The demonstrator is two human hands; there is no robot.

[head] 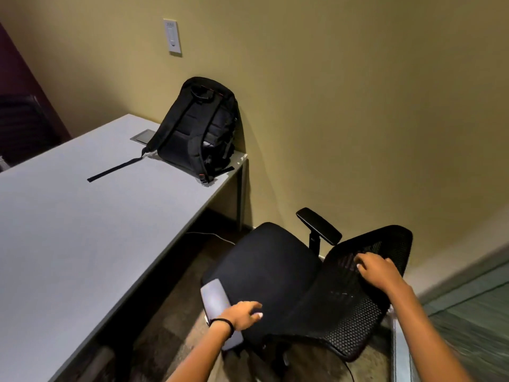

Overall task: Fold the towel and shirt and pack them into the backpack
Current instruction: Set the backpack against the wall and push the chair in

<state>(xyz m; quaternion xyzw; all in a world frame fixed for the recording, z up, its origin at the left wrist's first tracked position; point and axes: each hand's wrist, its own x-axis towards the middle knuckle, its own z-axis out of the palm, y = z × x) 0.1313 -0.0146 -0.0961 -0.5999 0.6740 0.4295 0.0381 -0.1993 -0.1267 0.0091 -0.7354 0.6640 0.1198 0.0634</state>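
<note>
A black backpack stands upright on the far corner of the grey table, leaning against the wall, its straps facing me and one strap trailing across the tabletop. No towel or shirt is in view. My left hand rests on the near armrest of a black office chair. My right hand lies on top of the chair's mesh backrest, fingers curled over it.
The chair stands on the carpet to the right of the table, its far armrest near the tan wall. A flat grey cable hatch sits in the tabletop beside the backpack. A light switch is on the wall.
</note>
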